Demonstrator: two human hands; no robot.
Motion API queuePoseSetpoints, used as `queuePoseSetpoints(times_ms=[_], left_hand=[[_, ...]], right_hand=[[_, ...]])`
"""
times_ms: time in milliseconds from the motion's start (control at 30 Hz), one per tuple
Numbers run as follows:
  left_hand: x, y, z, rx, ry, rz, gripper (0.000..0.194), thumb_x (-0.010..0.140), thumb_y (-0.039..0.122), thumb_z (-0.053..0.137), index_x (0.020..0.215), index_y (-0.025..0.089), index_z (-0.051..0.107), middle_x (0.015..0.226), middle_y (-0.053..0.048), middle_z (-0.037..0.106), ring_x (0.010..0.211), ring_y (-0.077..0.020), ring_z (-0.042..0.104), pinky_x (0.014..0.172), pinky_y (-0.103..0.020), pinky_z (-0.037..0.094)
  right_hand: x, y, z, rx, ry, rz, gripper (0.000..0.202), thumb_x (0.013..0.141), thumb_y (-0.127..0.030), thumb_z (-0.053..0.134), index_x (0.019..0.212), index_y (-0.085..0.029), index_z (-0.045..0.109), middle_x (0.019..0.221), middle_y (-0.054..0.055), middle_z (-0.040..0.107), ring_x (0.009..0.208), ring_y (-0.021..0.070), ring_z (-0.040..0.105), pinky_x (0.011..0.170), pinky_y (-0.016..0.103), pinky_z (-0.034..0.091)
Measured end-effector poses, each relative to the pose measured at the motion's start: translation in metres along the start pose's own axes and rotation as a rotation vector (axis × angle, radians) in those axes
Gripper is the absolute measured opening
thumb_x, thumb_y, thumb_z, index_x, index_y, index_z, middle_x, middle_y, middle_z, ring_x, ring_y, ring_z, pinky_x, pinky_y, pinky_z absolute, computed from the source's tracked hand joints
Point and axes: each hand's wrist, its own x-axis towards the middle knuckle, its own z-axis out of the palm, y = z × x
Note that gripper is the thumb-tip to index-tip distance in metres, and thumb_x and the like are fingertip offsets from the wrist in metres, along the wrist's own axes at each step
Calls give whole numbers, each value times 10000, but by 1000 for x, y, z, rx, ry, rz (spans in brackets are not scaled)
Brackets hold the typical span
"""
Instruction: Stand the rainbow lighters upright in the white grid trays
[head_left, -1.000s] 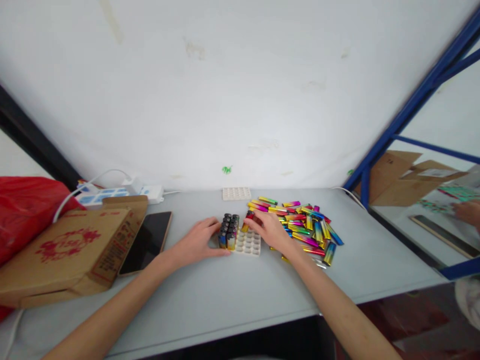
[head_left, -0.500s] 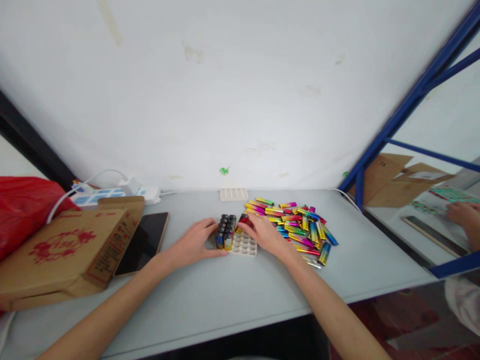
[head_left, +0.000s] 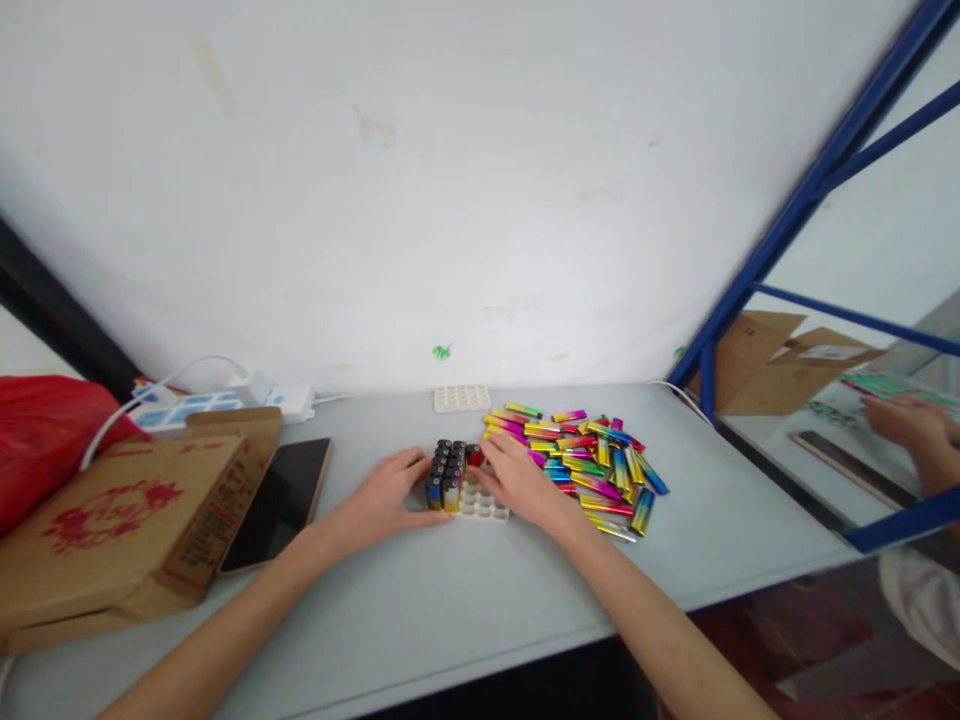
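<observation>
Since a second ago the red lighter in the right hand has come down among the standing ones, its fingers pinched on it over the tray. Two columns by the left hand look filled, most holes remain, and a big pile lies just right. The left hand lies flat, fingers loosely spread against the tray's side, forearms angled in.

A cardboard box lies at the left beside a dark phone, with a power strip and red bag behind.
</observation>
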Motion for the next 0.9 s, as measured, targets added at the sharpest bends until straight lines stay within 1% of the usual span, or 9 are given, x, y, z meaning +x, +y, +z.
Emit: queuePoseSetpoints(times_ms=[133,200,267,333,400,500,567,700,900], left_hand=[[0,1,-1,-5,2,-14,558,798,670,825,1082,200,726,1149,-105,724,1090,-330,696,978,-420,557],[1,1,-1,-10,4,-15,540,795,663,827,1066,207,729,1147,-102,728,1089,-330,697,971,-417,561],[1,1,-1,-12,0,-14,546,795,674,821,1063,207,730,1144,-104,729,1087,-332,697,973,-425,563],[1,1,-2,-12,3,-9,560,793,686,817,1066,205,729,1143,-106,729,1081,-335,696,975,-440,566],[1,1,-1,-11,9,1,561,795,693,813,1060,206,726,1138,-107,728,1066,-333,695,969,-451,569],[1,0,-1,-7,7,7,558,808,697,805,1065,211,715,1145,-114,725,1071,-340,694,974,-469,569],[1,0,-1,0,0,3,553,811,692,809,1081,220,711,1158,-120,723,1091,-351,695,984,-472,568],[1,2,-3,9,-13,-14,539,806,664,828,1085,218,711,1180,-127,718,1108,-353,695,1003,-470,566],[1,2,-3,-2,-5,-11,556,793,700,813,1049,216,713,1139,-119,713,1078,-343,688,982,-469,565]], right_hand=[[0,-2,-1,25,-56,-22,171,1076,-332,673,1082,-161,666,1062,124,719,1021,279,690,915,403,575],[-1,4,-9,94,-48,-60,210,1075,-374,678,1133,-173,684,1097,114,727,1062,267,690,950,396,571],[-3,18,-21,173,2,-69,219,1099,-381,635,1209,-202,698,1159,97,742,1121,248,691,1013,392,555],[-6,38,-33,195,92,-4,226,1135,-345,551,1221,-224,721,1186,89,754,1146,237,692,1065,399,532],[-10,64,-41,110,182,124,262,1137,-286,505,1187,-201,747,1168,118,751,1139,259,685,1076,429,523],[-19,99,-43,-84,156,308,226,1070,-206,581,1196,-144,758,1200,173,732,1152,309,659,1097,488,496],[-23,114,-40,-143,101,347,220,1066,-222,595,1178,-153,771,1196,166,727,1135,298,659,1099,476,488],[-24,122,-34,-145,52,336,208,1074,-256,602,1105,-190,797,1152,127,733,1125,260,664,1082,414,483],[-22,126,-35,-78,28,354,187,1062,-294,654,1135,-169,772,1107,117,743,1054,247,681,993,375,502]])
